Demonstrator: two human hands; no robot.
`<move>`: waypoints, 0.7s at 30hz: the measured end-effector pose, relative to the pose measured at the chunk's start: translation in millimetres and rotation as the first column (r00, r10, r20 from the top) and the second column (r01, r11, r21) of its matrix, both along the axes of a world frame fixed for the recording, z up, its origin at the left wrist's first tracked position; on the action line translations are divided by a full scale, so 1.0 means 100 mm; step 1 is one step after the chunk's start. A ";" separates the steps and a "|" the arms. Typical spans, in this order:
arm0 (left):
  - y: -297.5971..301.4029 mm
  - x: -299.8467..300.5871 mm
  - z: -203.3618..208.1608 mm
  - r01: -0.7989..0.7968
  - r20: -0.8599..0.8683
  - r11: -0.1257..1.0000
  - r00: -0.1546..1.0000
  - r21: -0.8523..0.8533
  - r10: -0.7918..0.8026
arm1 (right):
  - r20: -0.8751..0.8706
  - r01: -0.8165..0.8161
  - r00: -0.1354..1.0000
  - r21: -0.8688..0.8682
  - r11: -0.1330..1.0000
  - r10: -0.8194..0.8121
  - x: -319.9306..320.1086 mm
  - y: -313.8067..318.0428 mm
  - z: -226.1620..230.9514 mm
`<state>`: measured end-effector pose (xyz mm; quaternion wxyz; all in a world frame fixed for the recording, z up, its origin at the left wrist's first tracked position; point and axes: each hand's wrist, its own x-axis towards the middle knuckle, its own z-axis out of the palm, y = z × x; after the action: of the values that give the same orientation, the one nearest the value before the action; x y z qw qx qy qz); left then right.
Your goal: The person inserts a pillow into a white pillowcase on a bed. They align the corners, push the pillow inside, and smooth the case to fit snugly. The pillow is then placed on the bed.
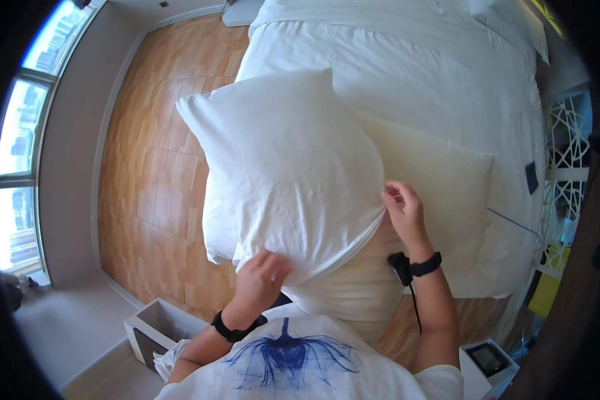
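In front of me a white pillowcase [280, 147] covers most of a pillow, and the pillow's cream-coloured end [353, 293] sticks out of its open hem toward my body. My right hand [405, 212] pinches the hem at the right side between thumb and fingers. At the hem's near left corner, my left hand [263, 277] has its fingers curled against the cloth; their tips are slightly blurred. Each wrist wears a black band. Another white pillow [219, 227] shows partly beneath the cased one, at the left.
The bed [407, 67] with white bedding spreads beyond the pillow. A bare cream pillow [447, 173] lies on it at the right. Wooden floor [160, 147] runs along the left, below windows [19, 133]. Near me stand an open white box-like unit [157, 320] and a white cabinet [490, 367].
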<state>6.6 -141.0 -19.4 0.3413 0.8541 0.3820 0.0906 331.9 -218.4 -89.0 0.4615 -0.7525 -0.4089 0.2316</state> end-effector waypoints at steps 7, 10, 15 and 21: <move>0.23 -0.16 -0.22 -0.468 -0.126 0.843 0.883 -0.265 0.451 | -0.608 -0.270 0.793 -0.385 0.883 -0.023 0.27 0.31 -0.38; 0.30 -0.02 -0.21 -0.451 -0.194 0.860 0.890 -0.239 0.413 | -0.609 -0.245 0.791 -0.399 0.884 -0.055 0.14 0.31 -0.34; 0.32 -0.04 -0.73 -0.483 0.070 0.835 0.854 -0.264 0.516 | -0.658 0.012 0.748 -0.128 0.992 -0.094 -0.24 0.25 -0.07; 0.41 0.06 -0.40 -0.335 0.431 0.701 0.600 -0.629 0.674 | -0.507 0.304 0.830 0.063 0.951 -0.232 -0.52 0.19 1.10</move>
<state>12.6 -99.7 -59.0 0.6096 0.5046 0.4866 0.3702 279.8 -199.3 20.7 0.6301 -0.6836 -0.1829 0.3196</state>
